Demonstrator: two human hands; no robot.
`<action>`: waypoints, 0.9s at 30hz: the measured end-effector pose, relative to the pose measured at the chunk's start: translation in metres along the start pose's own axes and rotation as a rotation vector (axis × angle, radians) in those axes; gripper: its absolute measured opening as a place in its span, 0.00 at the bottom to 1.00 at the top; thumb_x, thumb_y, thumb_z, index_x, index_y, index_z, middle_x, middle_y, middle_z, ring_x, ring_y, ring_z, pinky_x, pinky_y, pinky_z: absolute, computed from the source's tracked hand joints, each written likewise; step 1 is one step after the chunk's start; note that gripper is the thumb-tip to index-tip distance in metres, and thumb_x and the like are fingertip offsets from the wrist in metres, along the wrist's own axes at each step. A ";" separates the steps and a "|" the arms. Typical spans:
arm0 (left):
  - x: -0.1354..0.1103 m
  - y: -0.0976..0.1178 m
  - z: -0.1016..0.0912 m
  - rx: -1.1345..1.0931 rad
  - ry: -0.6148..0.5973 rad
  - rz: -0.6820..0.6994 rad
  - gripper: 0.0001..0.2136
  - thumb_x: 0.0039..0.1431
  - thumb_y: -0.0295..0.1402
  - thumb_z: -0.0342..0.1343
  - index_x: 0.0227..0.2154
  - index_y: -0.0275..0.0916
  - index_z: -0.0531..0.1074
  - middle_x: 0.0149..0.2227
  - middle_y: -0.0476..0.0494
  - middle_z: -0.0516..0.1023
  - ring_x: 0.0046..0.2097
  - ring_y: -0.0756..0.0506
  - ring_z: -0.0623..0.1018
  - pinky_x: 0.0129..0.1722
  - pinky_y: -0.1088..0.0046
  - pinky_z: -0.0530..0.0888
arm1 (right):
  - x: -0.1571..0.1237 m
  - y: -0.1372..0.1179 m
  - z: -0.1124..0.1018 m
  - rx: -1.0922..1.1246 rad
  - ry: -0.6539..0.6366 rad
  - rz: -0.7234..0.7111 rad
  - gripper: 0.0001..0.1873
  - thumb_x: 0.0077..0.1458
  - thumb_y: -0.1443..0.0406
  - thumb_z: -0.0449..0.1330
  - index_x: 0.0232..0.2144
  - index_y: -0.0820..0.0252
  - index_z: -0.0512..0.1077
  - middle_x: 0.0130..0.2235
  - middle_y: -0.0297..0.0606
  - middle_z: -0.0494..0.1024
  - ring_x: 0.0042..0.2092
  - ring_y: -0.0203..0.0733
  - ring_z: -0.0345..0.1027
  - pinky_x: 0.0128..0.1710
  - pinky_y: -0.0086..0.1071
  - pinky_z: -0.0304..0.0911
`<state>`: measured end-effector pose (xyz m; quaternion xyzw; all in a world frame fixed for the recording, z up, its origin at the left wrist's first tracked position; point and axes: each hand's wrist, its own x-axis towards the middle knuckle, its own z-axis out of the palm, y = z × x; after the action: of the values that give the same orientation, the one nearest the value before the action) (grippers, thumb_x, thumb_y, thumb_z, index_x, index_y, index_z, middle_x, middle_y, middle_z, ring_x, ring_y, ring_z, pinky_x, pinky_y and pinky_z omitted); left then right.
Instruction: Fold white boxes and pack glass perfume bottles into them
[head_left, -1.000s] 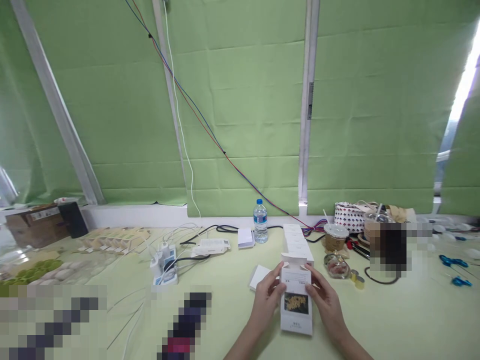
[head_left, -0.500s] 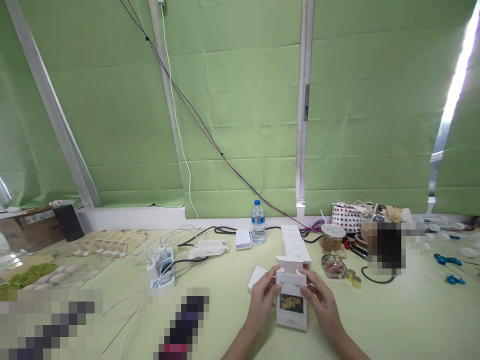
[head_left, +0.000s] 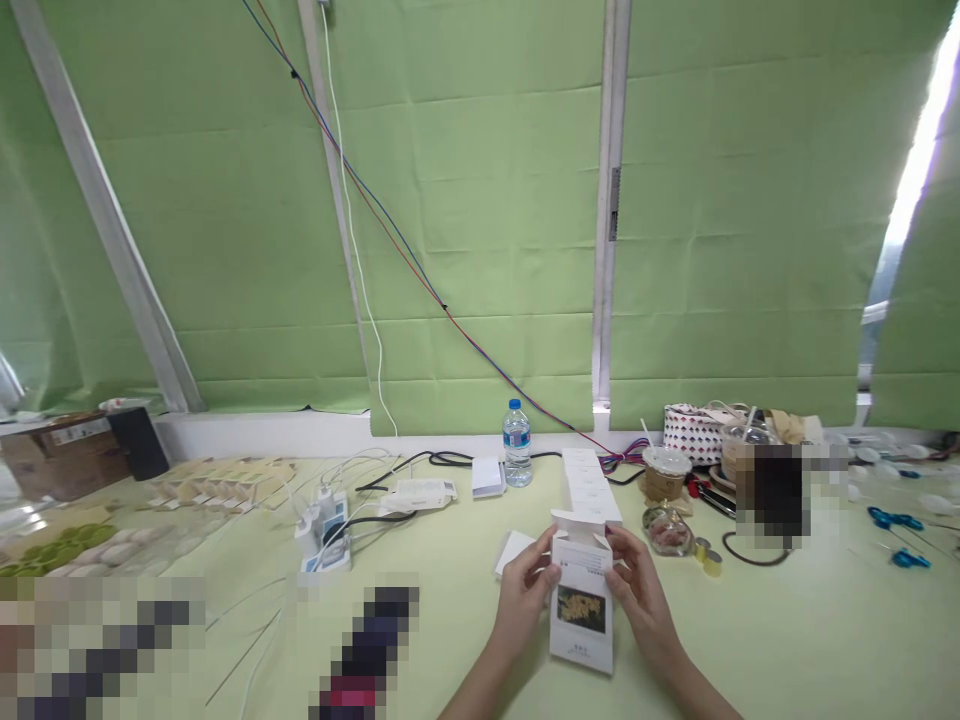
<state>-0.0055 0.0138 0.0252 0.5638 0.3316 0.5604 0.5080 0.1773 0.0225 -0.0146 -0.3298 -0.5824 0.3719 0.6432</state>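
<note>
Between my two hands is a small white cardboard box with a picture of yellow flowers on its face. Its top flap stands up at the far end. My left hand grips the upper left edge, thumb on the front. On the opposite edge, my right hand holds the box with its thumb near the picture. Just behind lies a row of white boxes, partly hidden by the held one. A flat white box rests beside my left fingers.
A water bottle stands at the back beside a small white box. Left is a power strip with cables. To the right are a lidded cup, a clear-wrapped bundle, tape rolls and blue scissors.
The held box has tipped slightly, its lower end coming a little nearer to me. The top opening shows more, and my right fingers have shifted along the edge.
</note>
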 end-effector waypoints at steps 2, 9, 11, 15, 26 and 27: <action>0.000 0.000 0.001 -0.001 -0.007 -0.012 0.27 0.51 0.44 0.63 0.53 0.39 0.71 0.44 0.37 0.80 0.42 0.39 0.77 0.41 0.66 0.74 | 0.002 -0.001 0.000 0.022 0.089 -0.019 0.24 0.57 0.52 0.57 0.52 0.53 0.62 0.44 0.43 0.72 0.46 0.48 0.68 0.41 0.37 0.70; -0.002 -0.004 0.003 0.035 -0.063 -0.016 0.25 0.52 0.44 0.62 0.52 0.40 0.73 0.46 0.37 0.80 0.42 0.39 0.77 0.41 0.66 0.73 | 0.008 -0.003 -0.005 0.209 0.113 0.191 0.26 0.60 0.46 0.48 0.55 0.49 0.63 0.56 0.43 0.69 0.51 0.49 0.69 0.44 0.39 0.69; -0.002 -0.005 0.003 0.057 -0.083 -0.024 0.25 0.52 0.44 0.62 0.52 0.39 0.72 0.44 0.37 0.80 0.42 0.39 0.77 0.40 0.66 0.73 | 0.007 -0.003 -0.005 0.242 0.059 0.198 0.26 0.60 0.46 0.47 0.53 0.50 0.66 0.56 0.43 0.70 0.49 0.50 0.71 0.42 0.38 0.69; -0.002 -0.006 0.005 0.020 -0.121 -0.076 0.28 0.50 0.44 0.63 0.54 0.37 0.70 0.41 0.38 0.81 0.40 0.40 0.76 0.40 0.65 0.73 | 0.005 -0.005 -0.005 0.201 0.007 0.224 0.27 0.58 0.45 0.50 0.47 0.55 0.73 0.47 0.43 0.79 0.42 0.51 0.75 0.35 0.37 0.71; -0.005 0.000 0.012 -0.071 -0.112 -0.132 0.28 0.47 0.42 0.66 0.51 0.35 0.73 0.38 0.38 0.82 0.39 0.40 0.76 0.40 0.65 0.72 | 0.008 -0.010 -0.005 0.082 0.042 0.218 0.19 0.52 0.51 0.61 0.38 0.57 0.78 0.41 0.41 0.82 0.41 0.52 0.75 0.37 0.36 0.71; -0.006 0.001 0.013 -0.074 -0.102 -0.139 0.28 0.47 0.42 0.66 0.50 0.35 0.73 0.38 0.38 0.82 0.38 0.41 0.76 0.40 0.65 0.72 | 0.008 -0.010 -0.006 0.083 0.039 0.223 0.19 0.52 0.51 0.61 0.39 0.57 0.78 0.41 0.41 0.82 0.41 0.52 0.75 0.37 0.36 0.71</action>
<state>0.0061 0.0055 0.0263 0.5480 0.3227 0.5065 0.5822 0.1844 0.0240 -0.0026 -0.3730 -0.5134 0.4585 0.6222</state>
